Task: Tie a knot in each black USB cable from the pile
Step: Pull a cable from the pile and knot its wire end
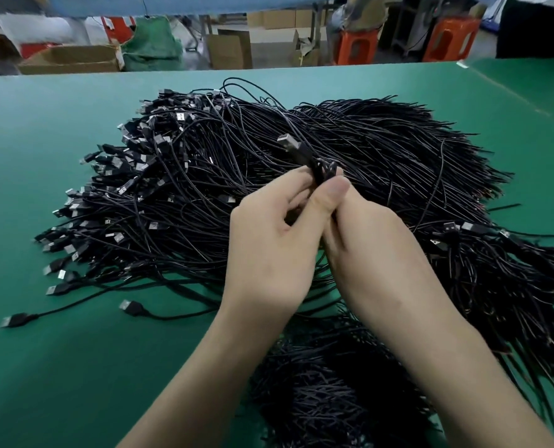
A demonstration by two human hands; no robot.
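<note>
Where you work, the pile (204, 176) of black USB cables covers the middle of the green table (43, 140), with plugs fanned to the left and bare tails to the right. A second heap (327, 392) of cables lies nearer you, between your forearms and under the right one. Two loose cables (133, 309) trail off the pile's near left side, their plugs on bare mat. Beyond the far edge are cardboard boxes (72, 58) and orange stools (452, 38).

Left hand (269, 244): thumb and curled fingers pinch one black USB cable (311, 166), held above the pile's centre. Its plug (288, 142) sticks up and away from you. Right hand (369, 244): pressed against the left, fingers curled in behind the left thumb. Whether it grips the cable, you cannot tell.

Open mat lies to your left and near left, with a narrower strip at far right. The far table edge is well beyond the pile. Cables crowd the right side out to the frame's edge.
</note>
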